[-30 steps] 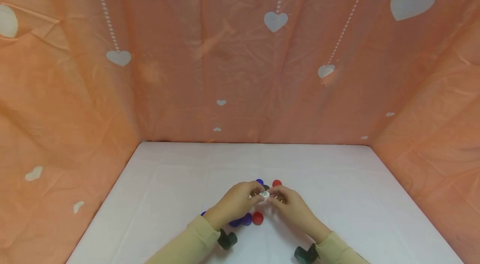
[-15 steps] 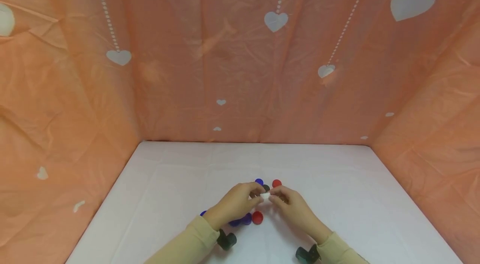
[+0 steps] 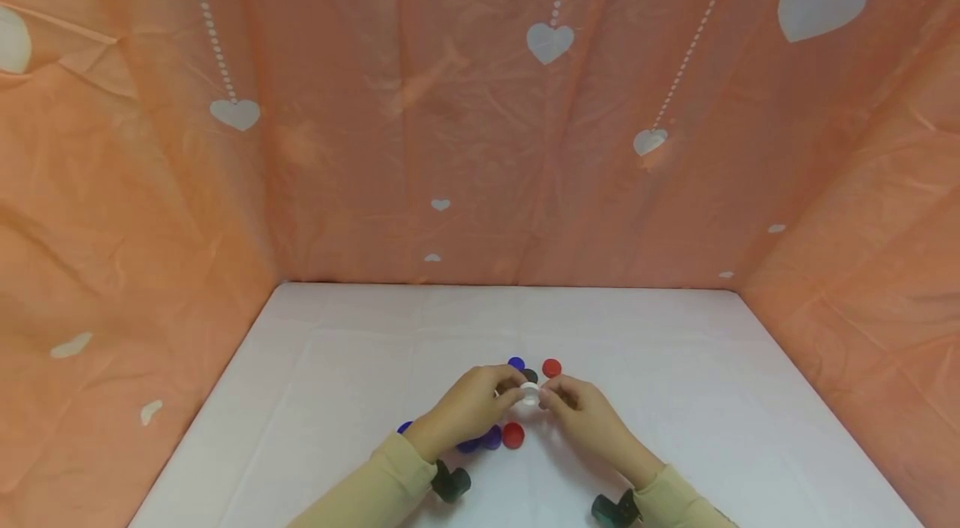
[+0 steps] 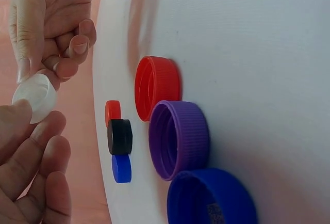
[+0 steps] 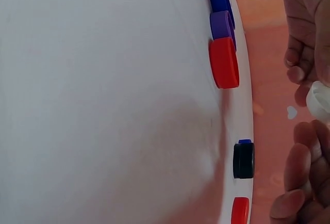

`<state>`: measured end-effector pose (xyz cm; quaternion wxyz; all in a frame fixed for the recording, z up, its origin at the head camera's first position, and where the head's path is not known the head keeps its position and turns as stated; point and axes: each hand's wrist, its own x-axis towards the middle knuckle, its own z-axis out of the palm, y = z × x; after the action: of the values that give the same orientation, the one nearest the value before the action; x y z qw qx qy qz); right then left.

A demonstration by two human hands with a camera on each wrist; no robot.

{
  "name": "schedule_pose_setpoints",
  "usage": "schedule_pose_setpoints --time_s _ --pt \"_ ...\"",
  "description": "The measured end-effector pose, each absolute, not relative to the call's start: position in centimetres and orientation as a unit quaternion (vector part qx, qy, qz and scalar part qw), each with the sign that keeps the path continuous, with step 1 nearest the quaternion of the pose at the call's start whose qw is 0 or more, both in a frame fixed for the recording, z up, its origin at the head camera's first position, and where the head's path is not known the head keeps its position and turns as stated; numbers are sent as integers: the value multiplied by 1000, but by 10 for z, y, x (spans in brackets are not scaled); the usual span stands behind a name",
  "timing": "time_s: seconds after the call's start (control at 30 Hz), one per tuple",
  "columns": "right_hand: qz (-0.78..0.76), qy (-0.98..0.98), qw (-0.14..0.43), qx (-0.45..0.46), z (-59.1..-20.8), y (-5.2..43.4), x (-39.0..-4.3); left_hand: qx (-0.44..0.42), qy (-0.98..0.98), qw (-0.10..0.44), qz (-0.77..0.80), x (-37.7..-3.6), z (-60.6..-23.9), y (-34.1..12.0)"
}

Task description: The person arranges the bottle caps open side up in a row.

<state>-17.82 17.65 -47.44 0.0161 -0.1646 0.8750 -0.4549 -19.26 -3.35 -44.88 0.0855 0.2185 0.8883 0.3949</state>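
A white bottle cap (image 3: 529,395) is held up between the fingertips of both hands, over the table. My left hand (image 3: 472,403) pinches it, thumb (image 4: 18,114) on its rim in the left wrist view. From the other side, the thumb and forefinger of my right hand (image 3: 592,420) pinch its edge, the other fingers curled. The cap's hollow inside faces the left wrist camera. Below the hands, a red cap (image 4: 159,87), a purple cap (image 4: 180,140) and a blue cap (image 4: 227,201) stand in a row. My left forearm partly covers that row in the head view.
Farther back on the white table (image 3: 360,328) lie a black cap (image 3: 530,376), a small blue cap (image 3: 516,363) and another red cap (image 3: 552,367). Dark camera mounts (image 3: 452,482) hang at both wrists. Orange cloth with hearts (image 3: 480,136) encloses the table's back and sides.
The white cap has been turned over between the fingers: its marked top showed first, then its side, and now its ring-like rim. Both hands stay in nearly the same place.
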Motion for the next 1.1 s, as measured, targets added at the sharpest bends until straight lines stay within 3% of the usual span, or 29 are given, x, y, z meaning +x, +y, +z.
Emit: schedule_pose_setpoints --time_s 1.1 --pt "-449 876 -4 -177 -472 174 -177 220 869 78 436 -192 -457 -35"
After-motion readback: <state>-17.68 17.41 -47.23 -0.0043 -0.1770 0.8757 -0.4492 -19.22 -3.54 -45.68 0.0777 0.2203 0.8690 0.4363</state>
